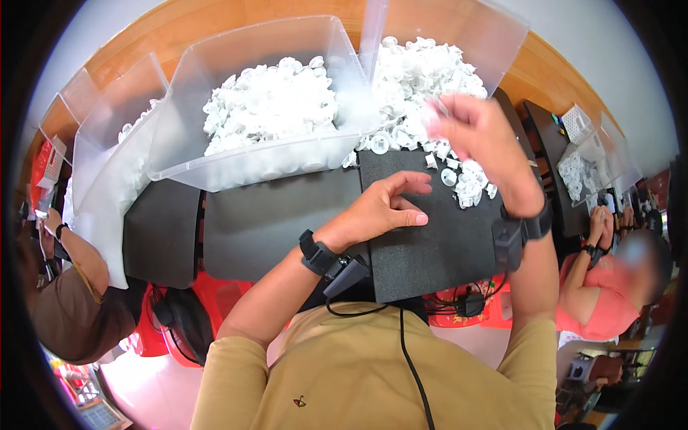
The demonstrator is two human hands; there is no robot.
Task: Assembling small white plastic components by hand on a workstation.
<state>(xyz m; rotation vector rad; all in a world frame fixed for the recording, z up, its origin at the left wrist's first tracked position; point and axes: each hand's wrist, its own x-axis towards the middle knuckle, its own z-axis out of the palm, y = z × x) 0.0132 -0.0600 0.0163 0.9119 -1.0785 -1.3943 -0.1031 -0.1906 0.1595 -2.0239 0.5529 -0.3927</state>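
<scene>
My left hand (383, 206) hovers over the dark foam mat (430, 251), thumb and fingers apart with nothing between them. Farther right, my right hand (473, 127) is raised in front of a heap of small white plastic parts (423, 75). Motion smears its fingertips, and a whitish blur beside them could be a part in the fingers or the heap behind. A small cluster of white parts (471, 185) lies on the mat below my right hand. One loose white part (431, 160) sits nearer my left hand.
A clear plastic bin (251, 161) full of white parts stands at the back middle. Another clear bin (487, 29) is behind the heap. More bins line the left. One person (79, 287) works at the left, another (598, 301) at the right. Cables (408, 351) hang at my front.
</scene>
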